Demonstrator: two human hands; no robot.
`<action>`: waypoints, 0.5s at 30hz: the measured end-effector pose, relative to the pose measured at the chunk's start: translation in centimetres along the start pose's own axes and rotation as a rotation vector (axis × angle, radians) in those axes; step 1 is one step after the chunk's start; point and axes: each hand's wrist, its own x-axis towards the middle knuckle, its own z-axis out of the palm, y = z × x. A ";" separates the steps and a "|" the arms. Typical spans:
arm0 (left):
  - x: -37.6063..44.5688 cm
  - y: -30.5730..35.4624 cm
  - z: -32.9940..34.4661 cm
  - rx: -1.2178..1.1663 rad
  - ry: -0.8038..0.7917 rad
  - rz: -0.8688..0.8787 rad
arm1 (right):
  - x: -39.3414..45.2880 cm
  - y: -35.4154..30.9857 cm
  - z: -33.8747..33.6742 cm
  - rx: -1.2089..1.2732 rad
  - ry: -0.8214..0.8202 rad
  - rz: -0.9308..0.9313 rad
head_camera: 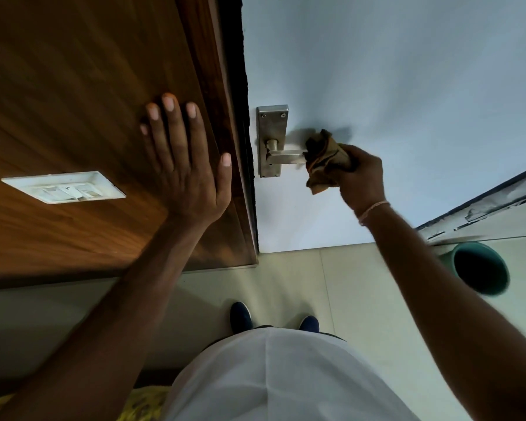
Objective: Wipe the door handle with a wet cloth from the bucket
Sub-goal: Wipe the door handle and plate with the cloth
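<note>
A steel lever door handle on a steel backplate is mounted on the pale blue door. My right hand is shut on a crumpled brown cloth, which covers the free end of the lever. My left hand lies flat and open against the brown wooden panel left of the door, fingers spread. A teal bucket stands on the floor at the lower right; its inside is dark and I cannot see its contents.
A white switch plate sits on the wooden panel left of my left hand. My two dark shoes stand on the pale tiled floor before the door. A worn door or frame edge runs at the right.
</note>
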 end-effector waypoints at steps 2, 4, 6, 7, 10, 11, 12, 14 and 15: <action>0.0 0.3 0.0 0.000 -0.001 -0.011 | -0.9 1.0 1.5 0.179 0.106 0.076; 0.1 0.5 -0.1 -0.010 -0.006 -0.020 | -1.7 1.8 2.7 0.367 0.154 0.169; 0.2 0.6 -0.3 -0.020 -0.017 -0.030 | -2.4 2.3 3.6 0.555 0.177 0.259; 0.2 0.7 -0.5 -0.026 -0.024 -0.035 | -2.9 2.4 4.0 0.626 0.172 0.298; 0.3 1.4 -1.3 -0.086 -0.053 -0.074 | -4.6 2.7 4.1 0.678 0.140 0.340; 0.3 1.8 -1.6 -0.120 -0.068 -0.092 | -5.2 2.7 3.7 0.638 0.144 0.335; 0.2 2.4 -1.9 -0.158 -0.088 -0.109 | -5.7 2.7 3.2 0.577 0.154 0.324; -0.5 3.9 -2.5 -0.253 -0.134 -0.117 | -6.9 2.6 2.2 0.470 0.150 0.299; -1.1 4.7 -2.7 -0.303 -0.160 -0.095 | -7.3 2.4 1.8 0.456 0.133 0.299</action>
